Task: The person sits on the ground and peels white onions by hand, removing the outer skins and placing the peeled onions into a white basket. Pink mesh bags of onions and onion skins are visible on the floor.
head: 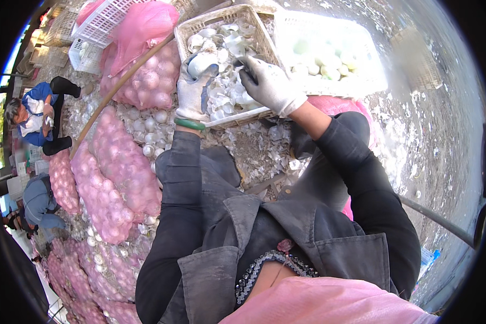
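Note:
My left hand [194,87], in a white and grey knit glove with a green bangle at the wrist, holds a white onion [202,65] over the left part of a plastic crate [237,117]. Papery roots or dry skin show at the onion's far end. Just to the right, my right hand [265,83], gloved too, is held over the same crate with its dark-tipped fingers curled; whether something small is between them cannot be made out. Loose onion skins [227,95] fill much of the crate. Touching its right side, a white crate [328,87] holds several peeled onions [328,67] in glare.
Pink mesh sacks of onions [113,170] lie at the left, with loose onions [150,125] beside them. A long wooden pole [117,87] slants past another full sack [150,79]. Two people [34,111] sit or crouch at the far left. Skins litter the ground [433,141].

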Motion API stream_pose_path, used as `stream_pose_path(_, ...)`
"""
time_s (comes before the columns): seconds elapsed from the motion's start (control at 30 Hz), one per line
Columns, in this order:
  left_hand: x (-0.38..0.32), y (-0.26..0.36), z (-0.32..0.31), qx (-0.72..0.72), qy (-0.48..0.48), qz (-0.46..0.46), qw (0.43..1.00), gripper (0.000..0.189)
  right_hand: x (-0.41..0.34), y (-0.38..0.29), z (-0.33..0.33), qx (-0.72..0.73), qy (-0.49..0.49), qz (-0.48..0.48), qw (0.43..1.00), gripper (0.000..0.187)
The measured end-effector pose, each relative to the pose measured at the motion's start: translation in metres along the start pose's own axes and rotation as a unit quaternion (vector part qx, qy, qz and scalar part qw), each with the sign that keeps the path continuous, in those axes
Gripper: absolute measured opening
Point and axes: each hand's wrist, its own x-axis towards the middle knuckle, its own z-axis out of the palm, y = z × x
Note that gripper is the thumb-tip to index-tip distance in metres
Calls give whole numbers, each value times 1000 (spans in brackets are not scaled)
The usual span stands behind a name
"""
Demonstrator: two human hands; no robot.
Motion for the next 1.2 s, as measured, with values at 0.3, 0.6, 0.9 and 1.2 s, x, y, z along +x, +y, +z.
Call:
stream_pose_path(0.3,2,2,-8,140,-10,93,986,63,-2,11,5,-114,-66,-55,990,17)
stream_pose_path(0.6,-21,20,-15,-124,-120,-152,973,54,-15,26,6,-184,-79,-108,974,24)
stream_pose_path(0.9,-21,6,-24,-12,-129,-140,982,56,4,26,-19,305,-316,193,877,20)
stream_pose_path(1.2,-25,16,-6,6,-106,-183,977,67,-3,4,-11,141,-82,10,987,54)
